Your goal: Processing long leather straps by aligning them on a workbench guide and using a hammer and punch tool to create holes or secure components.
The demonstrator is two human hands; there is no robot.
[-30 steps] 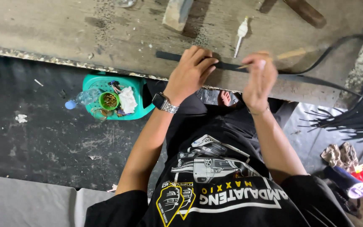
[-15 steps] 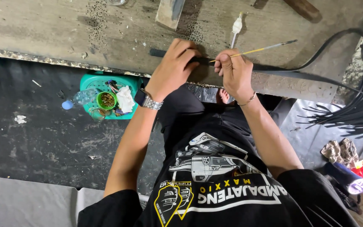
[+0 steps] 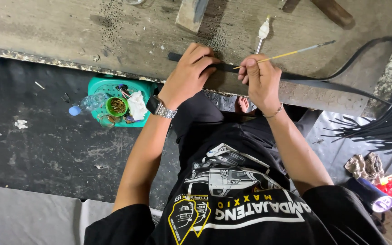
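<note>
The left hand (image 3: 191, 72) lies curled over a long, flat black rubber strip (image 3: 296, 77) on the worn grey wooden bench (image 3: 69, 36), its fingers (image 3: 205, 56) bent and pressing the strip down; the strip's short end juts out just left of them. The right hand (image 3: 259, 79) pinches a thin yellow-handled paintbrush (image 3: 286, 54), fingers closed narrowly around the shaft, the handle slanting up and away to the right. The brush tip is hidden behind the fingers, so whether it touches the strip cannot be told. Beyond the fingers lies a small white-tipped tool (image 3: 262, 34). Below the left wrist, on the dark floor, sits a teal plastic tray (image 3: 100, 86) holding a green cup (image 3: 116, 105) and crumpled white paper (image 3: 137, 104); its other contents are unclear.
</note>
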